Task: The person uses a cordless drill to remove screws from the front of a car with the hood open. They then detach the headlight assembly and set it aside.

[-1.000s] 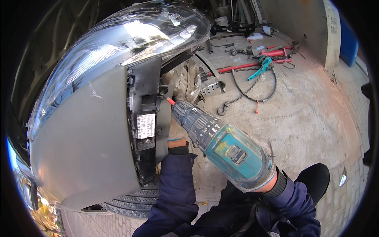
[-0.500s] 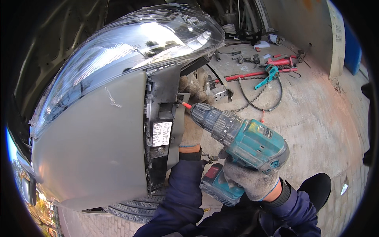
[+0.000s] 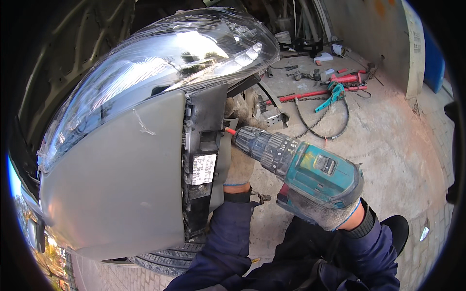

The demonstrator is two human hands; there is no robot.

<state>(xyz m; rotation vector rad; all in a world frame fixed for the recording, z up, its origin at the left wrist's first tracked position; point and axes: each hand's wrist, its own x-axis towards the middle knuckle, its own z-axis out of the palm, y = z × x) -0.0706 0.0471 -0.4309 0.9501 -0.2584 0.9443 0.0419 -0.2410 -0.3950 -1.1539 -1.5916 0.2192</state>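
My right hand (image 3: 335,217), in a grey knit work glove, is closed round the grip of a teal-and-black cordless drill (image 3: 323,177). From the chuck, a red-collared bit (image 3: 230,131) points left to the edge of a black plastic bracket (image 3: 201,145); whether its tip touches is hard to tell. That bracket runs along the side of a grey car fender panel (image 3: 116,184) and bears a white label. Behind the bracket, my left hand (image 3: 240,167), gloved too, reaches upward; its fingers are mostly hidden. Above the panel sits a headlight (image 3: 165,63) wrapped in clear film.
On the concrete floor at the right lie a teal-handled tool (image 3: 332,97) with a chain and black cable, a red bar (image 3: 301,95) and several small tools. A tyre (image 3: 167,257) shows below the fender. A large board (image 3: 383,43) stands at the back right.
The drill has rolled in my right hand's hold, so its top faces me and its battery is mostly hidden. That hand has shifted slightly right. The left arm stays nearly in place.
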